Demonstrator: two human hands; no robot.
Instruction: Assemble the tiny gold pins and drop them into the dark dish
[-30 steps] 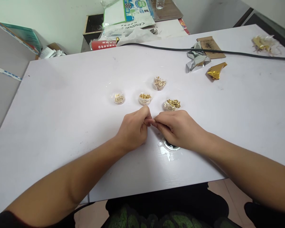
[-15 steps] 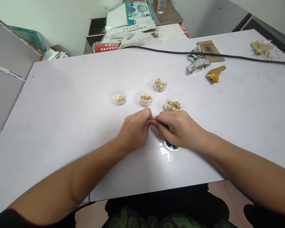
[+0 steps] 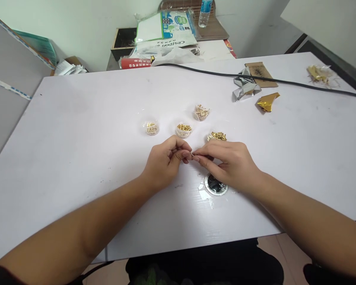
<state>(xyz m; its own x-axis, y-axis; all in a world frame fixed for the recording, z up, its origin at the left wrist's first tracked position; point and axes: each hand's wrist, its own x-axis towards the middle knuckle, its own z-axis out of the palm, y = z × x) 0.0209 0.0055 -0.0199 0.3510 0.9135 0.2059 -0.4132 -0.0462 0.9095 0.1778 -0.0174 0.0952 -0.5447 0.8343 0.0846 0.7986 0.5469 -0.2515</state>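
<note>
My left hand [image 3: 165, 161] and my right hand [image 3: 229, 163] meet fingertip to fingertip just above the white table [image 3: 77, 130]. Both are pinched on a tiny part [image 3: 192, 154] between them, too small to name. Just beyond the hands stand several small clear cups of gold pins: one at the left [image 3: 151, 128], one in the middle [image 3: 183, 129], one further back [image 3: 201, 112] and one [image 3: 217, 136] right behind my right hand. A small round dark dish [image 3: 215, 185] on clear plastic lies under my right wrist.
A black cable [image 3: 255, 77] crosses the far side of the table. Silver foil [image 3: 245, 88], gold foil [image 3: 267, 101] and a brown card [image 3: 260, 73] lie at the back right. A bag of gold bits [image 3: 320, 73] is at the far right. Cluttered boxes and papers [image 3: 163, 35] lie behind.
The view has tilted and shifted a little. My hands stay together, with the fingers working at the tiny part; the round dish shows more fully below my right wrist.
</note>
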